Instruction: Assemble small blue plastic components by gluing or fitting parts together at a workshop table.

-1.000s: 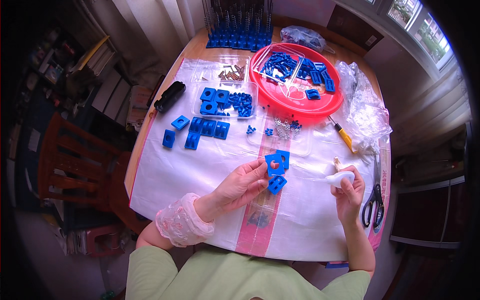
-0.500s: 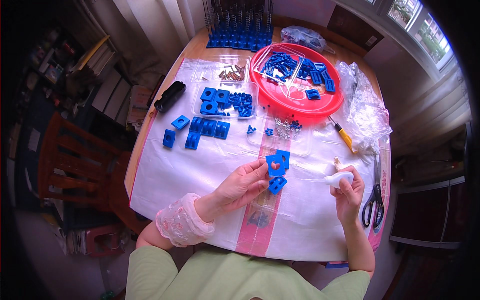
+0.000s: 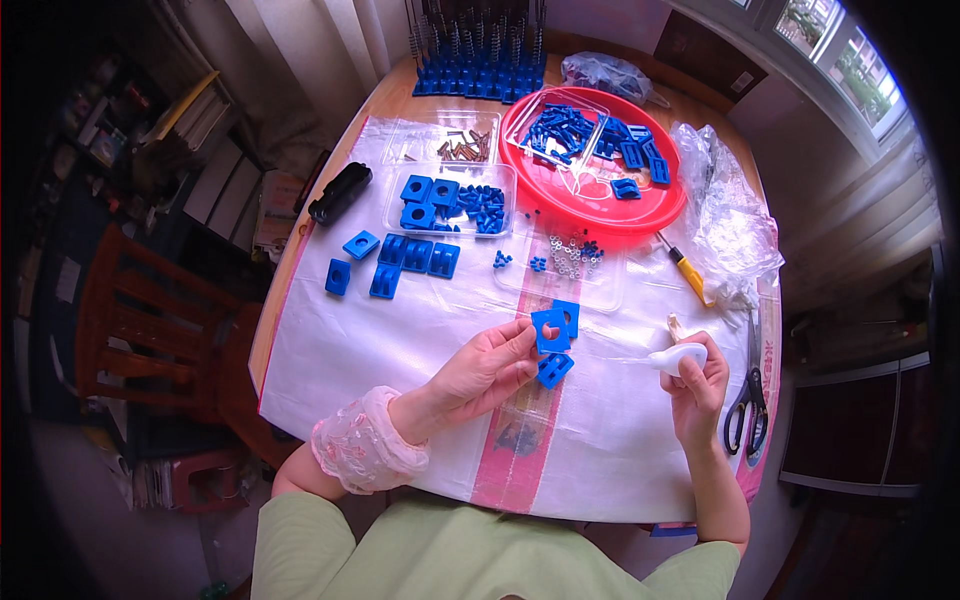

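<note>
My left hand (image 3: 490, 368) pinches a square blue plastic plate (image 3: 547, 322) with a round hole by its left edge, raised over the table. Just behind it, another blue plate (image 3: 570, 316) is partly hidden. Below them shows a slotted blue block (image 3: 555, 371); whether it touches the held plate I cannot tell. To the right, my right hand (image 3: 697, 385) is closed round a small white squeeze bottle (image 3: 678, 359), its narrow tip pointing left toward the plate. A pale, slim piece (image 3: 680, 328) shows just behind that hand; its kind is unclear.
Clear boxes (image 3: 510, 172) of blue parts and screws stand beyond, beside a red basin (image 3: 668, 215). Loose blue blocks (image 3: 441, 259) lie left, near a black case (image 3: 341, 192). A yellow-handled screwdriver (image 3: 690, 277), scissors (image 3: 745, 410) and crumpled plastic (image 3: 730, 215) lie right.
</note>
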`<action>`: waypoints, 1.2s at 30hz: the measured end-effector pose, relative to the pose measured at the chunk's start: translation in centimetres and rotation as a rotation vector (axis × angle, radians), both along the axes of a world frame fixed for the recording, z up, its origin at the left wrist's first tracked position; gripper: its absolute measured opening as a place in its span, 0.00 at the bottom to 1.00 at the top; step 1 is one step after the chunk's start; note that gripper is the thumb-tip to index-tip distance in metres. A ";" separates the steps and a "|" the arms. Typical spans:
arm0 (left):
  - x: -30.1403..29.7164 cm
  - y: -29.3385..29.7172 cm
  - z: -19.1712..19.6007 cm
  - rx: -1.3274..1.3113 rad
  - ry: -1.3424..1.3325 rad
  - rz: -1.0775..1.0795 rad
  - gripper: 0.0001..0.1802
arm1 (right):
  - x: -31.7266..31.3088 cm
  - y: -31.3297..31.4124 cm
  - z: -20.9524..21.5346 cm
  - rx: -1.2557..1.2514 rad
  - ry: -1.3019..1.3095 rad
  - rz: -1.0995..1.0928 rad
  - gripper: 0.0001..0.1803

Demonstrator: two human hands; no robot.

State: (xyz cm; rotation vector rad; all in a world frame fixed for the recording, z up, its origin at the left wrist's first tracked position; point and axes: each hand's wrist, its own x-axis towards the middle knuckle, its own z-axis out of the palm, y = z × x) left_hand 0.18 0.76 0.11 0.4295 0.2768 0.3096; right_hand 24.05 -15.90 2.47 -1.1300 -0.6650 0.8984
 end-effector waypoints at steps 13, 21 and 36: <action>-0.1 0.0 -0.1 -0.017 0.021 0.012 0.17 | 0.1 0.0 -0.1 0.007 -0.001 0.001 0.11; -0.1 0.0 -0.2 -0.009 0.056 0.006 0.17 | 0.1 0.0 -0.1 0.002 -0.002 -0.002 0.11; 0.0 -0.1 0.4 0.007 0.072 0.013 0.17 | 0.2 0.0 -0.2 0.008 0.006 0.005 0.11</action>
